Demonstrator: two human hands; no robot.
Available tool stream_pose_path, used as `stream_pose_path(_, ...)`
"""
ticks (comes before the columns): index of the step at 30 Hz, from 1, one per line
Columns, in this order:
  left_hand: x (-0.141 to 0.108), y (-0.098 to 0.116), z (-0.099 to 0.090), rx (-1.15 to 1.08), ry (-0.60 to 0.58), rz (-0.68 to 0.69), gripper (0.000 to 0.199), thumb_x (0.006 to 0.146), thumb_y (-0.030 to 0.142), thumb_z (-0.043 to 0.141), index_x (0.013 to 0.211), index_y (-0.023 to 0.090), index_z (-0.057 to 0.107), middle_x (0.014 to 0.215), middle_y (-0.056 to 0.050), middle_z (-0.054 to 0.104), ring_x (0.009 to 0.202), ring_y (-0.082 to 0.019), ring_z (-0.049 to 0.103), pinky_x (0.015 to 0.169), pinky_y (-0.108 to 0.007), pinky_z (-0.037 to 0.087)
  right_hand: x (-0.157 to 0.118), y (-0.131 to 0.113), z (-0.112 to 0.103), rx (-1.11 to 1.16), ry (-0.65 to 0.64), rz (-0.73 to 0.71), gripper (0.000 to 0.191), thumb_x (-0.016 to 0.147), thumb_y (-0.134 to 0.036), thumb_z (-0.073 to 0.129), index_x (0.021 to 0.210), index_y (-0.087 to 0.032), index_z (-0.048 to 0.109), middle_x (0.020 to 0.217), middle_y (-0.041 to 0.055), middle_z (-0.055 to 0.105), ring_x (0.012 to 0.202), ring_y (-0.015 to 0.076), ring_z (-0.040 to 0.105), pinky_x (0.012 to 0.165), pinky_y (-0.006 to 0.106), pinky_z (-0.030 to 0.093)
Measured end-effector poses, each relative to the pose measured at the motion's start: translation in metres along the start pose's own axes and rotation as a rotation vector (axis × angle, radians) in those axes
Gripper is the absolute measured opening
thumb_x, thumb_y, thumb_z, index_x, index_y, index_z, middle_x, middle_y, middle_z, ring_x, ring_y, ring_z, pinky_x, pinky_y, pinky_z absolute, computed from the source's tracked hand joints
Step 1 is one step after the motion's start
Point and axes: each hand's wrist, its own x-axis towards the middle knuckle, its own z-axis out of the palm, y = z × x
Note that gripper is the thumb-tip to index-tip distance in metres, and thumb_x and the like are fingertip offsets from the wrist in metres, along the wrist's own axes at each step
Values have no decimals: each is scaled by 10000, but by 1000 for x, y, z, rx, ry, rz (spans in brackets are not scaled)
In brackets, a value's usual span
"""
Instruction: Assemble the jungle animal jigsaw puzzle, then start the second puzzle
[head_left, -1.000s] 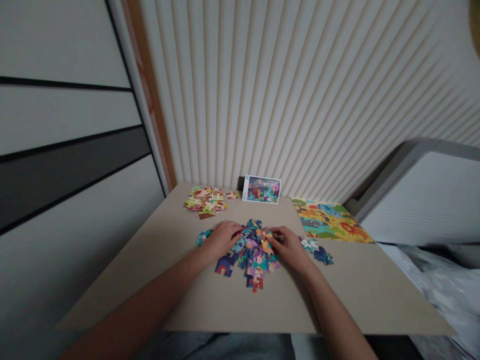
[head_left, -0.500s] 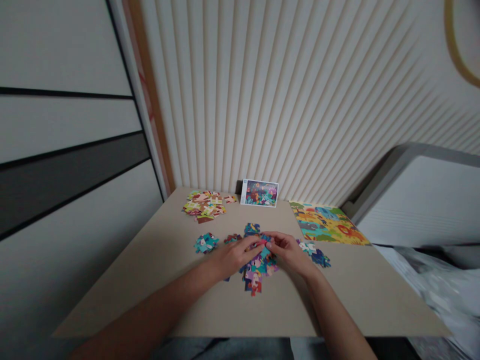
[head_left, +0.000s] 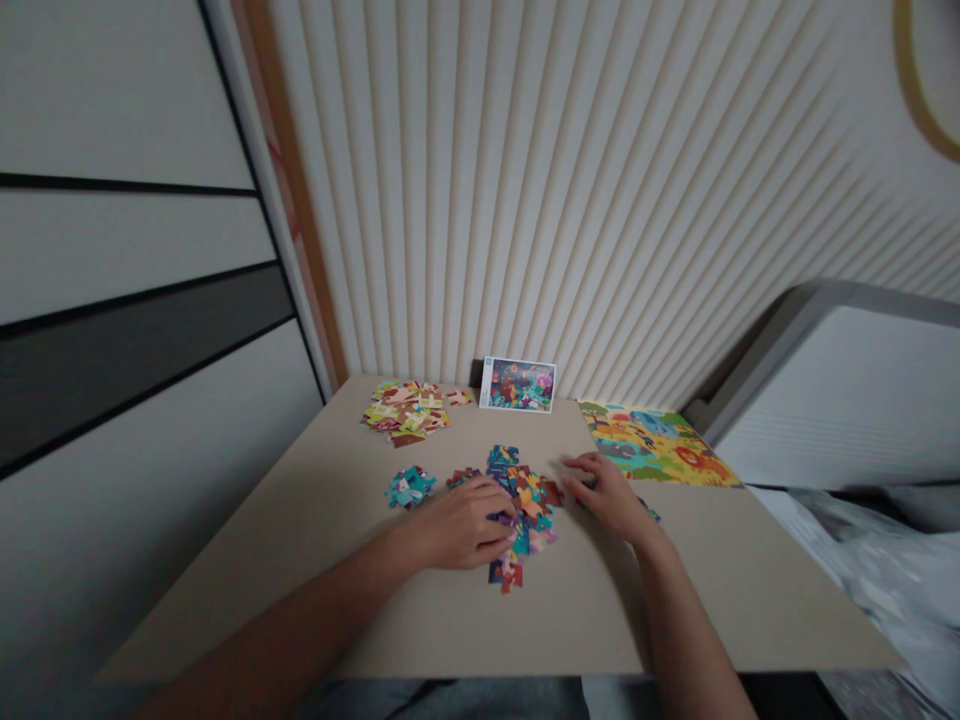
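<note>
My left hand (head_left: 469,525) rests over the left side of a pile of colourful jigsaw pieces (head_left: 531,495). Its fingers are curled, and a purple puzzle piece (head_left: 504,519) shows between thumb and fingers. Just right of the pile is my right hand (head_left: 607,497), thumb and forefinger apart, with no piece visible in them. A small teal cluster of pieces (head_left: 410,487) lies left of the pile. Reddish-brown pieces (head_left: 463,477) show behind my left hand. More blue pieces (head_left: 649,509) are mostly hidden behind my right hand.
A picture card (head_left: 519,386) leans upright at the table's back. To its left is a heap of yellow, green and brown pieces (head_left: 409,410). An animal puzzle (head_left: 656,445) lies flat at the back right. White pleated panelling (head_left: 465,200) rises behind the table (head_left: 420,630).
My hands have moved apart. The right one shifted right, off the pile; the left drew back slightly towards me. Orange and brown pieces are now uncovered on the pile.
</note>
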Motion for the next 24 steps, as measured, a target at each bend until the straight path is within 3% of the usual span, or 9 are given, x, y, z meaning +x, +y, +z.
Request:
stream_pose_path(5, -2, -4, 1, 29, -29, 11, 210, 986, 276, 600, 898, 271, 790, 1015, -69, 758, 1010, -224, 670, 1079, -446, 427, 1, -31, 30, 19, -180, -103, 571, 834, -471, 785, 1356, -257, 695, 1308, 136, 658, 1223, 324, 581, 1085, 477, 418)
stream_pose_path(8, -3, -6, 0, 63, -29, 10, 226, 996, 273, 582, 897, 261, 784, 977, -68, 761, 980, -218, 672, 1063, -440, 429, 3, -34, 35, 77, -225, -117, 513, 860, -434, 764, 1331, -238, 708, 1296, 141, 667, 1204, 305, 599, 1077, 463, 431)
stream_pose_path(12, -5, -9, 0, 103, -30, 18, 224, 1001, 270, 572, 908, 250, 775, 970, -71, 764, 959, -220, 677, 1025, -428, 441, 3, -30, 30, 255, -114, -41, 314, 852, -416, 763, 1089, -209, 761, 1126, 102, 738, 1057, 262, 664, 983, 420, 502)
stream_pose_path(17, -6, -11, 4, 77, -24, -24, 222, 1012, 292, 555, 974, 244, 768, 977, -82, 764, 986, -229, 682, 1000, -415, 456, 1, -33, 30, 608, -134, 188, 421, 838, -579, 753, 986, -192, 678, 823, 37, 723, 697, 193, 677, 677, 337, 570)
stream_pose_path(20, -4, -12, 6, 18, 41, -134, 239, 1032, 307, 526, 1001, 235, 751, 1043, -77, 759, 1007, -222, 689, 987, -392, 473, 2, -39, 29, 826, -98, 246, 480, 779, -629, 795, 959, -199, 681, 770, 3, 670, 633, 155, 622, 657, 345, 593)
stream_pose_path(24, 3, -12, 12, -211, 268, -438, 208, 981, 345, 613, 1134, 228, 691, 1070, -61, 736, 983, -205, 693, 915, -345, 531, 4, -51, 29, 927, -108, 280, 495, 758, -618, 823, 997, -194, 731, 691, -17, 625, 580, 126, 554, 627, 310, 568)
